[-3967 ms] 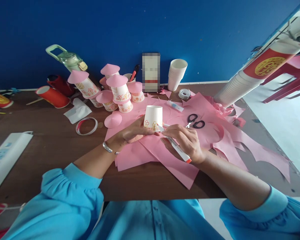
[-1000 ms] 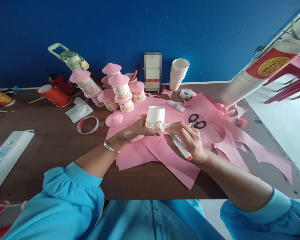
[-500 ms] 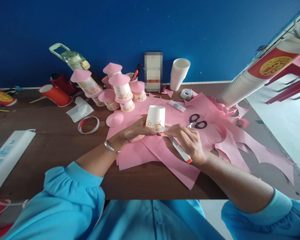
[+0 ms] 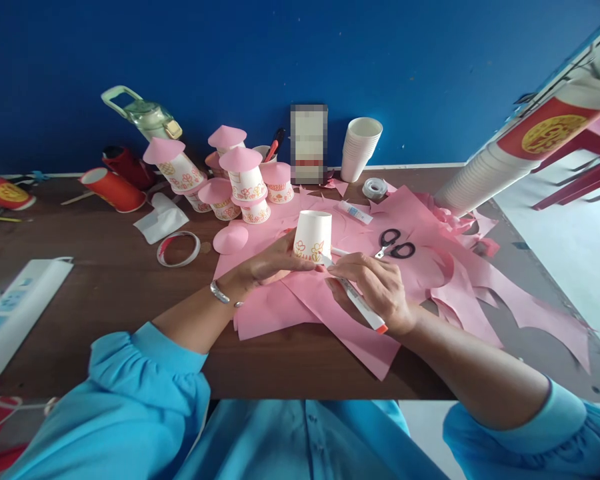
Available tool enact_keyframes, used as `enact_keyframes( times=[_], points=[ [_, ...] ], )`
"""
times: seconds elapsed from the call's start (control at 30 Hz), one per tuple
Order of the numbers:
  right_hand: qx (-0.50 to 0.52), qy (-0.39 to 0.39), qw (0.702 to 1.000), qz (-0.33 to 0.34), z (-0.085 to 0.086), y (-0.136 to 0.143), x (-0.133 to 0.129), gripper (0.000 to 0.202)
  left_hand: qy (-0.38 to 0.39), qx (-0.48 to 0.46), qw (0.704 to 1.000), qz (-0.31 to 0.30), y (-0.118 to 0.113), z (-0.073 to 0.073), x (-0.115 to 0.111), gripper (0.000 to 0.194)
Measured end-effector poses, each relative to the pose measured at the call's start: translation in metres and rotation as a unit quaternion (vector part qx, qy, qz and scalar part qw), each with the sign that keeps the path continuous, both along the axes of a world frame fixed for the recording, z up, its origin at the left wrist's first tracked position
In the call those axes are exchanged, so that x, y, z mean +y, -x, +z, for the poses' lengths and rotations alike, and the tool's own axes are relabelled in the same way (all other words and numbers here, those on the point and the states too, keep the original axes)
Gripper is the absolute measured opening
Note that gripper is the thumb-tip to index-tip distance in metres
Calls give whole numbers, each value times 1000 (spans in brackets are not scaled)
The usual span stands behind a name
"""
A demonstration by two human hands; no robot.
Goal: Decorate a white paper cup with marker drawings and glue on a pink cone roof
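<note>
Upside down in my left hand (image 4: 276, 259) is a white paper cup (image 4: 313, 230), its lower band drawn with red and orange flowers and leaves. The left fingers grip it from the left side and below. My right hand (image 4: 373, 287) is closed around a white marker (image 4: 363, 305) with an orange end. The marker's tip is at the drawn band, near the cup's rim; whether it touches cannot be told. Pink paper sheets (image 4: 270, 313) lie beneath both hands. A second white pen-like stick (image 4: 338, 252) shows partly behind the right fingers.
Decorated cups with pink cone tops (image 4: 240, 160) stand at the back left beside a loose pink cone (image 4: 231, 239). Scissors (image 4: 397, 245), a glue tube (image 4: 355, 213) and clear tape (image 4: 375, 188) lie right of centre. Stacked cups (image 4: 361, 148), a phone (image 4: 309, 143) and a tape roll (image 4: 179, 249) are around.
The marker and right hand have shifted very slightly to the right and down at the cup's band. The left hand keeps its hold on the cup; the whole view has drifted a little.
</note>
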State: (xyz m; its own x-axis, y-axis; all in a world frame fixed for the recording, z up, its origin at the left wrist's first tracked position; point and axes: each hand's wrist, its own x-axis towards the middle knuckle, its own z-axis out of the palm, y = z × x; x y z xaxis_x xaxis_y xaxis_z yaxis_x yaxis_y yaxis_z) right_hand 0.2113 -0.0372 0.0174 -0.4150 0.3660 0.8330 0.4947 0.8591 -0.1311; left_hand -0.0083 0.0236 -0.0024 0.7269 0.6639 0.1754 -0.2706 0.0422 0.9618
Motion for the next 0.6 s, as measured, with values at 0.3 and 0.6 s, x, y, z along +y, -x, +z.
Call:
enact_keyframes(
  times=[0.3,0.6],
  points=[
    [-17,4,1000,6,-2,-1,2,25,53,54,996,46,-4,12,-7,41],
    [-22,-7,1000,-16,-2,0,3,19,79,48,994,55,-5,6,-5,52]
  ],
)
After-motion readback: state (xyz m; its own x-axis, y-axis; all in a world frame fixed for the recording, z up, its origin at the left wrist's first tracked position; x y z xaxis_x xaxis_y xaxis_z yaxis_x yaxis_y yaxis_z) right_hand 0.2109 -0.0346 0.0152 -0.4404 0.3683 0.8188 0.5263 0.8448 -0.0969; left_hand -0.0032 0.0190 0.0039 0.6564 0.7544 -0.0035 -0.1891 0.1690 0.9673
